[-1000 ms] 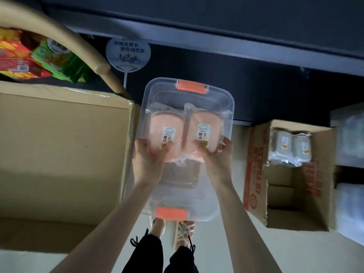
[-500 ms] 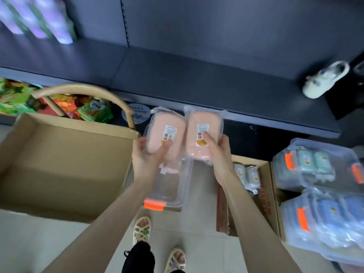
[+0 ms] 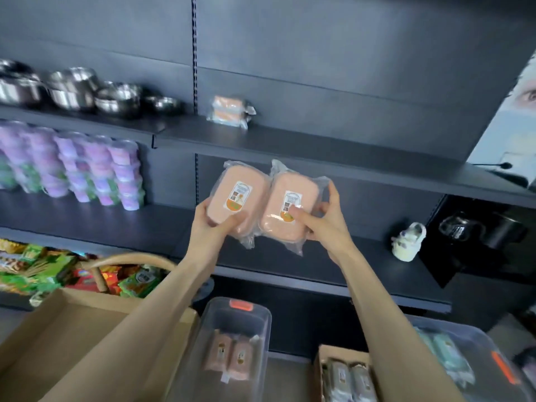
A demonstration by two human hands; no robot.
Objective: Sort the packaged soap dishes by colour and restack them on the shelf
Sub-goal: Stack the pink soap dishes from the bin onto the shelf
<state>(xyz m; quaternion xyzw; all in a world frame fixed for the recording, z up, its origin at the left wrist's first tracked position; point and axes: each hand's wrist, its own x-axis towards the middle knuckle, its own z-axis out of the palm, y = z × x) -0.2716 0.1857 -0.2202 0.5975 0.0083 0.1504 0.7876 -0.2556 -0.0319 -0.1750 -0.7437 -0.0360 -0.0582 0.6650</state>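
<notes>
My left hand grips one packaged pink soap dish, thumb curled over its lower face. My right hand grips a second pink dish, thumb on the label, fingers round the far edge. The packs touch side by side, raised before the dark shelf. Stacked pink packs lie on that shelf. The clear bin below holds more.

A shop worker's forearms, bare along their whole visible length, with bare left hand and right hand.
</notes>
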